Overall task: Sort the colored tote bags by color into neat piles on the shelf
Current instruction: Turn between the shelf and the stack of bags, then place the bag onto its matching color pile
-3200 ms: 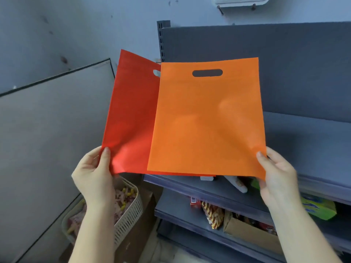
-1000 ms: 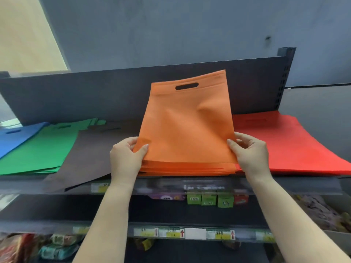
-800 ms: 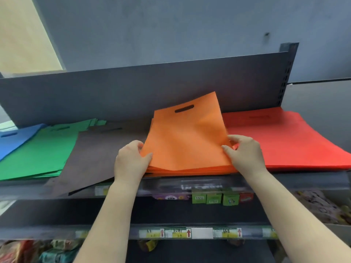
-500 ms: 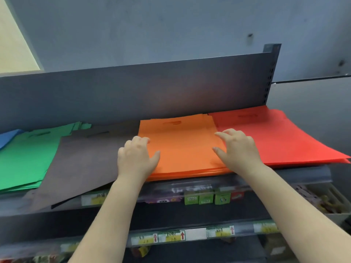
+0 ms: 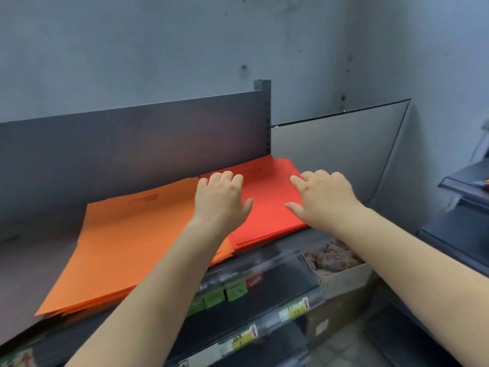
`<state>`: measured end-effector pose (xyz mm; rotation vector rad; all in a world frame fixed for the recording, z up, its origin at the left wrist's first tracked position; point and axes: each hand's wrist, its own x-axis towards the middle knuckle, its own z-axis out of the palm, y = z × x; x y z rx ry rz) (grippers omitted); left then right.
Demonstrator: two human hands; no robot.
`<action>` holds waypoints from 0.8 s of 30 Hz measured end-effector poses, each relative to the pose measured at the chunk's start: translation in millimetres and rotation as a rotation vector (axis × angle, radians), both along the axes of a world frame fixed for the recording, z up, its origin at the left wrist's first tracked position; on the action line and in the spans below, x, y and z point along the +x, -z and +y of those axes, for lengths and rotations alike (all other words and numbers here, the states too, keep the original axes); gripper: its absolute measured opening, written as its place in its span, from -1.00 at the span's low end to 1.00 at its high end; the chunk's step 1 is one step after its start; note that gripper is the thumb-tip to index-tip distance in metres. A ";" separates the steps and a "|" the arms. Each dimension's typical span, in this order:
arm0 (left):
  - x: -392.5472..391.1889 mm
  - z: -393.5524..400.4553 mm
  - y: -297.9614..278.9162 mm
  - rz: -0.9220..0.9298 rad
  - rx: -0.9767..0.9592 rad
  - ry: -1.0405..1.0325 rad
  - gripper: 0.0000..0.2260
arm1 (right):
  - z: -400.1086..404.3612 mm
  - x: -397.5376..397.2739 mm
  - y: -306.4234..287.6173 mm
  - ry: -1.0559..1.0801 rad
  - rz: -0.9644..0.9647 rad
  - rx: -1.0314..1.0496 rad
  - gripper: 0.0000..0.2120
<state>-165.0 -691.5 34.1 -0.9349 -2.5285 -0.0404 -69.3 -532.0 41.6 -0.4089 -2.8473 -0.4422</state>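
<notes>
Our left hand [image 5: 221, 201] and right hand [image 5: 321, 198] lie flat, fingers spread, on the red tote pile [image 5: 267, 207] at the shelf's [image 5: 267, 256] right end, beside the orange pile [image 5: 137, 239]. We should press evenly and square its edges.

Two bag piles [image 5: 137, 242] abreast on shelf [image 5: 264, 256]

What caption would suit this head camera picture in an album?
Both hands, left hand and right hand, rest open on the red bag pile beside the orange bag pile.
</notes>
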 end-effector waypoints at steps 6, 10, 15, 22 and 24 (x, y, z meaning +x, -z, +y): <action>31.9 91.7 -6.5 0.076 -0.079 0.152 -0.53 | 74.2 47.2 -7.2 0.171 -0.062 0.023 -0.40; 55.1 153.0 -9.8 0.080 -0.071 0.240 -0.53 | 127.0 80.6 -10.5 0.224 -0.054 0.043 -0.42; 83.7 234.5 -7.6 0.059 -0.107 0.291 -0.56 | 195.7 127.1 -12.2 0.292 -0.060 0.055 -0.40; 129.1 337.2 7.8 0.014 -0.081 0.452 -0.53 | 280.6 193.1 0.3 0.451 -0.091 0.014 -0.40; 141.6 362.5 12.9 -0.009 -0.081 0.507 -0.54 | 300.3 210.7 4.8 0.507 -0.097 -0.020 -0.42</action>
